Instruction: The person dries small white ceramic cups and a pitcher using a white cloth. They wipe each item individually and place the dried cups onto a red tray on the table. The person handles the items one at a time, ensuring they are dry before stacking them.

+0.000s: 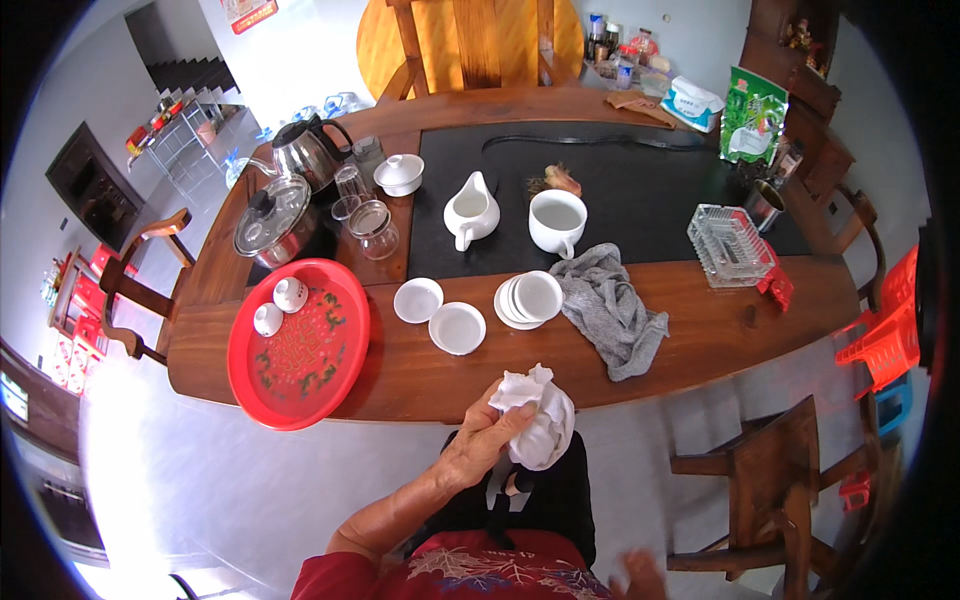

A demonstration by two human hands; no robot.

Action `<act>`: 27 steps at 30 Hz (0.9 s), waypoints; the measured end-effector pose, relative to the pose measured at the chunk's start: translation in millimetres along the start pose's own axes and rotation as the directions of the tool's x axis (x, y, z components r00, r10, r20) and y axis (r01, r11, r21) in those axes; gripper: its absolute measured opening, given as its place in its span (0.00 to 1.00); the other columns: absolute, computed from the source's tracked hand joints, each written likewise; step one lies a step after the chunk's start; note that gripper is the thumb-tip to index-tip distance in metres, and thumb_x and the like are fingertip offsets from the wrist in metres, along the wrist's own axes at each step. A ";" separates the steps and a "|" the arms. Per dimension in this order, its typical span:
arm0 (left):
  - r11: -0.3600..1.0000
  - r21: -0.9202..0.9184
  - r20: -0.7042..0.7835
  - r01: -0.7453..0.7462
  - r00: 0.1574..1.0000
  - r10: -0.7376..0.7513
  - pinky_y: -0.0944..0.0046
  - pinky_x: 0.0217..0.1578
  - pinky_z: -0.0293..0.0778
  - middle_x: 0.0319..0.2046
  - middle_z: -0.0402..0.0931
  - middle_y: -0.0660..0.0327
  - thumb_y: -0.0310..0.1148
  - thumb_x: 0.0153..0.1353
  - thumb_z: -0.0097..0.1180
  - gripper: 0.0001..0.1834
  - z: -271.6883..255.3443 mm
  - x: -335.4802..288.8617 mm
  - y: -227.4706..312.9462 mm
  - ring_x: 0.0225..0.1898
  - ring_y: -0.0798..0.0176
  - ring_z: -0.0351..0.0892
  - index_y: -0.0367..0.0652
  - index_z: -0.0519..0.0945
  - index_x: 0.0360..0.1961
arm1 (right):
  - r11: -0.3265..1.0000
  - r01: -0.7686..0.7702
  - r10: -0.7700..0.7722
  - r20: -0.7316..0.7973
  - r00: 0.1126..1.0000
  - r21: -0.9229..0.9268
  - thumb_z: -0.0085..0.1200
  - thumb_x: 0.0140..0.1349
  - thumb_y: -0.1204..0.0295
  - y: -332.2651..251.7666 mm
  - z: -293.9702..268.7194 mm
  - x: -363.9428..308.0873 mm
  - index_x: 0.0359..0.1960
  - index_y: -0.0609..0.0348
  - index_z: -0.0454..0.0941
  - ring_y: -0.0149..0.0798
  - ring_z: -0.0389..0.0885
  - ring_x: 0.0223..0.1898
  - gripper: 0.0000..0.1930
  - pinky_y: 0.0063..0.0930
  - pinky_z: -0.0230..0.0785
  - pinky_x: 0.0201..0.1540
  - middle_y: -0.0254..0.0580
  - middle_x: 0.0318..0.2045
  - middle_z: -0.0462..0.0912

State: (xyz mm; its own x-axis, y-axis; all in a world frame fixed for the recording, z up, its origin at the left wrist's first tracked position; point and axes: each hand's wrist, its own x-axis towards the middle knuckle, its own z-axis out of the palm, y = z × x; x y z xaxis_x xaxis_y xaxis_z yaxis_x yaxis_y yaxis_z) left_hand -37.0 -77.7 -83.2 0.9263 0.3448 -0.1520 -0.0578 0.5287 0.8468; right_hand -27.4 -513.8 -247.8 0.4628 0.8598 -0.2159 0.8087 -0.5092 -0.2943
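My left hand (478,445) is closed on a crumpled white tissue (540,415), held just off the table's near edge. Its lower part looks smooth and rounded; whether a cup is inside I cannot tell. Low in the picture, my right hand (640,575) is smeared by motion, away from the table, and its fingers cannot be read. Closest to the tissue on the table are a small stack of white cups (533,298), two white bowls, one (457,328) nearer me than the other (418,300), and a rumpled grey cloth (612,315).
On the left, a red tray (298,400) holds two small white cups. Behind it stand a lidded pot (272,220), a kettle (305,155) and glassware. A white pitcher (471,212) and mug (558,220) stand mid-table; a glass ashtray (728,245) is right. A wooden chair (775,475) stands near right.
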 end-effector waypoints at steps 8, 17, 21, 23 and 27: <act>0.920 -0.382 0.085 0.090 0.994 -0.062 0.59 0.57 0.62 0.51 0.68 0.63 0.41 0.65 0.45 0.24 28.4 -17.4 -21.2 0.56 0.64 0.66 0.42 0.63 0.59 | 0.798 0.539 -0.203 -0.720 0.664 0.272 0.58 0.44 0.76 -133.9 -192.7 232.4 0.56 0.62 0.65 0.56 0.64 0.56 0.32 0.42 0.64 0.52 0.61 0.56 0.60; 0.368 0.894 -0.077 -0.255 0.722 0.688 0.56 0.45 0.67 0.44 0.67 0.54 0.28 0.50 0.61 0.23 -28.1 -42.0 35.5 0.46 0.55 0.67 0.39 0.69 0.48 | 0.931 0.363 -0.174 -0.819 0.547 0.045 0.55 0.42 0.79 -109.5 -196.2 314.3 0.41 0.60 0.73 0.52 0.70 0.43 0.19 0.43 0.63 0.46 0.49 0.38 0.72; 0.098 0.983 0.016 -0.155 0.601 0.799 0.56 0.47 0.67 0.44 0.66 0.51 0.24 0.45 0.63 0.24 -52.1 -23.2 53.2 0.47 0.49 0.67 0.39 0.70 0.46 | 0.989 0.002 -0.128 -0.844 0.521 -0.149 0.62 0.39 0.69 -74.5 -209.9 332.2 0.35 0.55 0.74 0.48 0.68 0.45 0.18 0.43 0.61 0.42 0.41 0.40 0.72; 0.101 0.984 0.003 -0.146 0.583 0.813 0.56 0.47 0.67 0.44 0.67 0.51 0.24 0.44 0.63 0.23 -55.7 -16.4 59.2 0.47 0.48 0.67 0.39 0.72 0.44 | 0.984 -0.078 -0.105 -0.866 0.489 -0.163 0.61 0.40 0.69 -68.5 -222.5 328.2 0.34 0.56 0.73 0.48 0.69 0.44 0.17 0.43 0.61 0.42 0.41 0.39 0.72; -0.096 0.987 0.155 -0.127 0.632 0.759 0.54 0.46 0.67 0.44 0.67 0.53 0.25 0.42 0.65 0.22 -68.4 -1.7 62.5 0.46 0.48 0.66 0.41 0.75 0.43 | 0.996 0.045 -0.093 -0.868 0.488 -0.081 0.59 0.42 0.71 -66.2 -215.3 322.6 0.35 0.59 0.72 0.49 0.70 0.42 0.16 0.43 0.62 0.41 0.42 0.37 0.73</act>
State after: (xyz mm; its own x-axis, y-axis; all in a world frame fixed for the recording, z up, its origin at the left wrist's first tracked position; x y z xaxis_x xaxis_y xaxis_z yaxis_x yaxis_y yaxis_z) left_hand -67.6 7.7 -64.9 0.5999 0.4987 0.6256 0.2556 -0.8604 0.4408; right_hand 146.5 -194.5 -97.5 0.4657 0.5006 0.7298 0.8557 -0.4651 -0.2270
